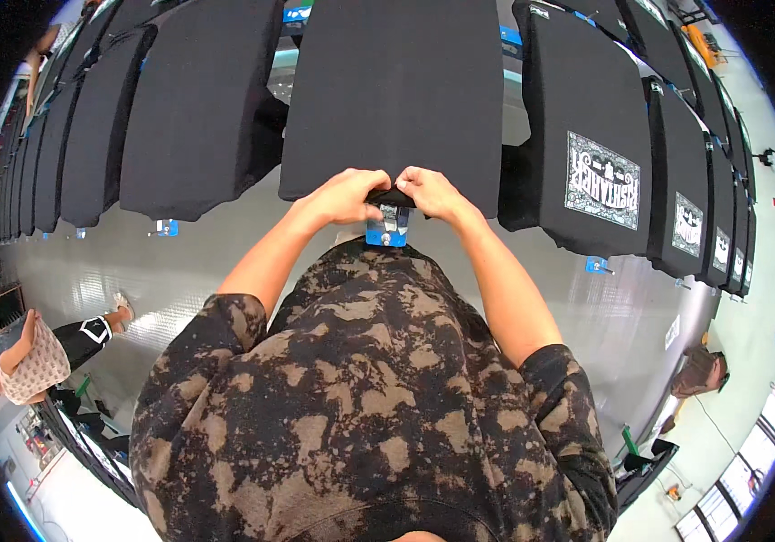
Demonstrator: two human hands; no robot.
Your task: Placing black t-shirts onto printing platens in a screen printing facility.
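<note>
Straight in front of me a plain black T-shirt [392, 90] lies stretched over a flat board. At its near edge, my left hand [351, 194] and my right hand [428, 192] pinch the black cloth close together, thumbs and fingers closed on it. Just under the gathered cloth, a blue metal bracket [385, 235] with a bolt sticks out toward my body. The board itself is hidden beneath the fabric.
To the left, another black shirt [202, 108] heads a row of covered boards. On the right, a shirt with a white print [602, 181] leads a similar row. A person [35, 361] is at the far left, above the grey floor [179, 280].
</note>
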